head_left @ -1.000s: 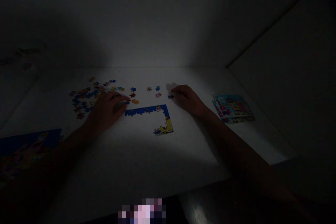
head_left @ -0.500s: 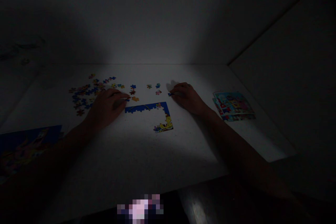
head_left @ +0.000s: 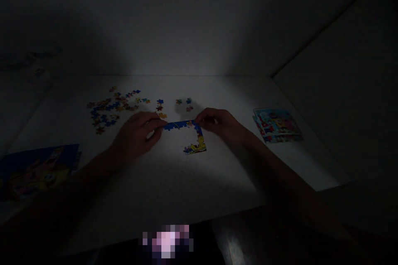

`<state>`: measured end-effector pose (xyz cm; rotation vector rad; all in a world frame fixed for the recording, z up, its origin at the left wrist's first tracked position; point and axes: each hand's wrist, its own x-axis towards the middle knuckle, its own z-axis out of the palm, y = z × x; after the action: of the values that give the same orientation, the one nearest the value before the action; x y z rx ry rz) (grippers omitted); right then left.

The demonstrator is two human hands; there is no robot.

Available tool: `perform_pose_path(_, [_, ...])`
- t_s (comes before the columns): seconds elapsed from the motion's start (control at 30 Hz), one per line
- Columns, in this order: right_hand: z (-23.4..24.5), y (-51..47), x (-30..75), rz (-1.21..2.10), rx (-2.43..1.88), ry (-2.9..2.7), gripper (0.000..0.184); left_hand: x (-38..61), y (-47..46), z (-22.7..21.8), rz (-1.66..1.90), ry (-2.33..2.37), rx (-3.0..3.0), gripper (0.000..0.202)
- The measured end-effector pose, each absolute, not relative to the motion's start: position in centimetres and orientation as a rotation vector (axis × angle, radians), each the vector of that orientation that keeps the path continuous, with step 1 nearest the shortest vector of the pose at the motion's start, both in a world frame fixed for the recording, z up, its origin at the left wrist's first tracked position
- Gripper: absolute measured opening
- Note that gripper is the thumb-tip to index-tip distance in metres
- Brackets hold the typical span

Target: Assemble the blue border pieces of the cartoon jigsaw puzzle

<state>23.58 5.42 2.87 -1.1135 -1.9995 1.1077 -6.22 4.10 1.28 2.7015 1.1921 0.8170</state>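
A partly joined jigsaw border (head_left: 200, 137) lies on the white table, its blue top strip turning down a right side into a short yellow lower part. My left hand (head_left: 141, 134) is closed in a pinch at the strip's left end; its fingertips cover the puzzle piece there. At the upper right corner, my right hand (head_left: 222, 124) has thumb and finger closed against the border's edge. Whether a loose piece is also between those fingers is hidden. Just beyond the strip lie a few loose pieces, among them an orange piece (head_left: 162, 115) and a pink piece (head_left: 189, 108).
Many loose puzzle pieces (head_left: 107, 109) are spread at the back left. A blue picture sheet (head_left: 40, 169) lies at the left, partly behind my forearm. Several colourful picture cards (head_left: 278, 124) are stacked on the right. A wall (head_left: 199, 41) rises behind the table (head_left: 174, 190).
My left hand has moved right to the strip's left end, bringing its blue piece. My right hand has come down and left from beyond the border to its corner; its blue piece no longer shows.
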Motion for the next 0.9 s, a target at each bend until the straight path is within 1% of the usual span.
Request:
perform_pose_path(0.07, [3.3,4.1,22.0,1.251,-0.987,-2.071,0.012,-5.2,3.0,1.3,0.768,0.982,2.748,0.026])
perform_pose_path(0.13, [3.2,3.2,20.8,1.347,-0.95,-2.129,0.012,-4.4,2.1,1.1,0.741,0.793,2.782,0.023])
perform_pose_path(0.27, [2.5,2.9,19.9,1.374,-0.961,-2.219,0.012,-3.7,1.5,0.8,0.643,0.62,2.81,0.023])
perform_pose_path(0.4, [1.6,3.4,19.9,1.323,-0.911,-2.226,0.008,-3.8,1.7,0.7,0.545,0.627,2.798,0.027])
perform_pose_path(0.5, [1.2,3.6,19.9,1.297,-0.867,-2.237,0.005,-3.9,1.8,0.5,0.534,0.626,2.821,0.032])
perform_pose_path(0.6, [1.5,3.6,20.2,1.222,-0.85,-2.29,0.01,-3.9,1.8,0.4,0.565,0.63,2.836,0.033])
perform_pose_path(0.77, [2.8,3.4,21.5,0.921,-0.822,-2.472,0.011,-3.8,1.6,0.6,0.65,0.616,2.829,0.028])
perform_pose_path(0.9, [3.3,3.3,22.0,0.877,-0.874,-2.628,0.018,-3.7,1.4,0.6,0.727,0.591,2.862,0.023])
